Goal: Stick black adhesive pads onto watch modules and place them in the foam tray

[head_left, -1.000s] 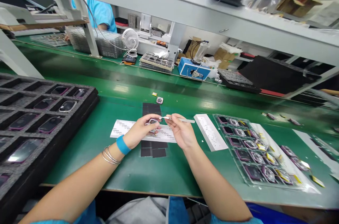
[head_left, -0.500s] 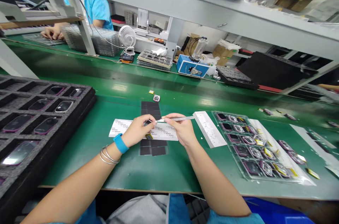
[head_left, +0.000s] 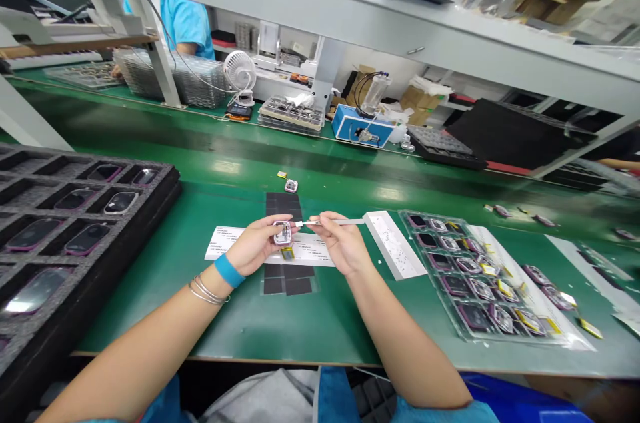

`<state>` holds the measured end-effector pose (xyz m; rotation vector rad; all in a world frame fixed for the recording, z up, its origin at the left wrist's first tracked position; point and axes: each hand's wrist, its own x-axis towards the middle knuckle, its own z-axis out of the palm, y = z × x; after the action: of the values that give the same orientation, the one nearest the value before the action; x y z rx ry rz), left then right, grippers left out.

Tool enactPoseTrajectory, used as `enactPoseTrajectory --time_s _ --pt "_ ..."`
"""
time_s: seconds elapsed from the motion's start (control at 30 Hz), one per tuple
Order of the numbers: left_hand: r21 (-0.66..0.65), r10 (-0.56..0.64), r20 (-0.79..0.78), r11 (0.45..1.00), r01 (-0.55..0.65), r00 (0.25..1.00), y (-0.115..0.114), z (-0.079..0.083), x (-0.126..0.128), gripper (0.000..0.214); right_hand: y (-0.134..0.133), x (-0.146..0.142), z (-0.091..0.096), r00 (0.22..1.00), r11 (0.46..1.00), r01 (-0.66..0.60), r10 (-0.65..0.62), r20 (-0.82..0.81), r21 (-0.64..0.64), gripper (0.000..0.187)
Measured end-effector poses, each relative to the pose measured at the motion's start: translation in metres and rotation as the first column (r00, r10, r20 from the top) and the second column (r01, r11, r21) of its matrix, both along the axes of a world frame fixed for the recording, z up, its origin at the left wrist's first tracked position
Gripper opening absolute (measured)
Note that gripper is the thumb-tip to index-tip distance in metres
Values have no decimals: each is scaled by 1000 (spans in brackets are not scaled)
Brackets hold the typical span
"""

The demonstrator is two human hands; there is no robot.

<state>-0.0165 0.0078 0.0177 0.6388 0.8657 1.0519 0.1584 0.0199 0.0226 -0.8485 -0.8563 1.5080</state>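
Note:
My left hand (head_left: 255, 244) is closed on the edge of a small open smartwatch case (head_left: 283, 231), its inside facing up. A yellow battery (head_left: 288, 253) hangs below the case, over a white printed strip (head_left: 225, 243). In my right hand (head_left: 341, 243) is a pair of thin metal tweezers (head_left: 353, 221), pinched between thumb and fingers and pointing left. Close to the tweezers' tip, beside the case, shows a small white piece (head_left: 299, 223); what it is cannot be made out. Dark film sheets (head_left: 283, 204) lie under the strip.
A foam tray (head_left: 165, 176) with watch cases stands at left. Right of my hands are a white block (head_left: 393, 246) and a clear tray (head_left: 460, 336) of watch parts. Another case (head_left: 291, 186) lies ahead. A co-worker's blue sleeve (head_left: 187, 23) shows at the back.
My left hand has turned and opened out, so the watch case and battery now show more fully. My right hand has drawn the tweezers slightly away from the case.

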Motion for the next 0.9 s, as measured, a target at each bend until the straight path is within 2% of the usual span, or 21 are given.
enactPoseTrajectory --time_s 0.1,0.2,0.43,0.6,0.9 --pt "20 92 140 995 -96 986 -1 -1 2 21 -2 -11 -8 998 999 12 -14 -58 -40 27" --pt "107 114 198 985 -137 974 -2 -2 4 24 -6 -19 -13 999 1000 15 -15 -43 -9 24" --pt "199 28 165 978 -61 986 -3 -3 5 31 -8 -18 -12 997 994 6 -14 72 107 17" --pt "236 18 152 970 -54 988 -3 -5 4 32 -8 -17 -12 996 993 -18 8 84 117 15" --pt "222 40 146 972 -72 988 -4 -4 5 33 -7 -17 -14 994 993 -25 12 110 115 15"
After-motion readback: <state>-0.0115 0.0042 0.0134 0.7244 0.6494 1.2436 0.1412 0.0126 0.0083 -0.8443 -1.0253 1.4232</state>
